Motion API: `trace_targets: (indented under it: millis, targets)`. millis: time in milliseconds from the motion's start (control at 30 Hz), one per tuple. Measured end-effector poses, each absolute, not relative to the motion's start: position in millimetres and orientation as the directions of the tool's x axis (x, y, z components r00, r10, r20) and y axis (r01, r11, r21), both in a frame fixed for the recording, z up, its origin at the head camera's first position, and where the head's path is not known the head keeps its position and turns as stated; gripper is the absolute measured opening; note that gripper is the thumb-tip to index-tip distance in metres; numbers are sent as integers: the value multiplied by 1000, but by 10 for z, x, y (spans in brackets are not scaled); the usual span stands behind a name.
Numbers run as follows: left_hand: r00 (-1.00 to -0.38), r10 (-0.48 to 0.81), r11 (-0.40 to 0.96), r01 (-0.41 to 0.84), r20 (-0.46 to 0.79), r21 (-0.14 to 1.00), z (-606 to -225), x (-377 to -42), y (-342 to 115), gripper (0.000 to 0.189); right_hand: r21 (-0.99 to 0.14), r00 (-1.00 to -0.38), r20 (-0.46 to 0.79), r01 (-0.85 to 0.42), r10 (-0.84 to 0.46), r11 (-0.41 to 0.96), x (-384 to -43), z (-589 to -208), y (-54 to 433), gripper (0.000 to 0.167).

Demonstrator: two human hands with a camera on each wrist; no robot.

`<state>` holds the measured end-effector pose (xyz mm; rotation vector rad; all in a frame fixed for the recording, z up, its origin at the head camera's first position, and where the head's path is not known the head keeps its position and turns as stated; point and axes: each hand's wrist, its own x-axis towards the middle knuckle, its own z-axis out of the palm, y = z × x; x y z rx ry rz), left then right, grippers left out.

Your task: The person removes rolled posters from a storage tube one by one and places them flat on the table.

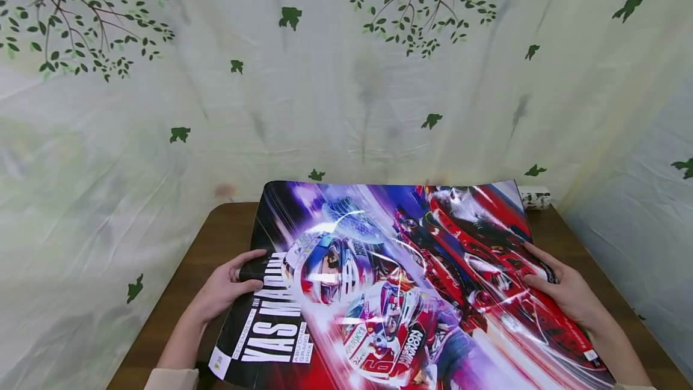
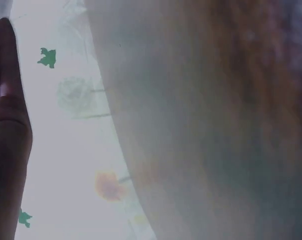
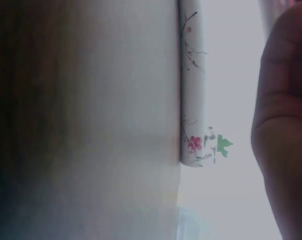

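A large glossy poster (image 1: 379,257) with racing helmets, red race cars and the white words "YAS MARINA" spreads over the table in the head view. At its left edge my left hand (image 1: 222,287) grips it, thumb on top and the other fingers partly hidden. My right hand (image 1: 568,290) pinches the right edge in the same way. The sheet bows a little between the two hands. Part of the left hand (image 2: 8,130) shows at the left of its wrist view, and part of the right hand (image 3: 286,115) at the right of the other.
Under the poster is a brown wooden table (image 1: 211,239). Near its back right corner lies a long white flower-printed object (image 3: 193,100), mostly behind the poster in the head view. A pale curtain (image 1: 335,95) with leaf prints hangs behind the table.
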<state>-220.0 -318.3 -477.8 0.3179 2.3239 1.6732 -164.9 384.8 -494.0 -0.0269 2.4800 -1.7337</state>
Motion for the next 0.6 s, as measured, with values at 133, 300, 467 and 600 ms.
trace_targets:
  millis: [133, 300, 467, 600]
  targets:
    - [-959, 280, 327, 52, -44, 943, -4716, -2152, -3160, 68, -972, -989, -130, 112, -74, 205, -1622, -4921, 3870, 59]
    - [-967, 248, 354, 29, -64, 935, -4635, -2125, -3125, 64, -982, -994, -103, 93, -49, 163, -1582, -4930, 3858, 40]
    - [-972, 217, 378, 1, -87, 926, -4649, -2089, -3150, 63, -977, -997, -68, 71, 21, 202, -1588, -4919, 3812, 28]
    - [-978, 188, 405, -6, -90, 914, -4723, -2076, -3169, 60, -959, -996, -79, 89, 48, 270, -1603, -4925, 3801, 24]
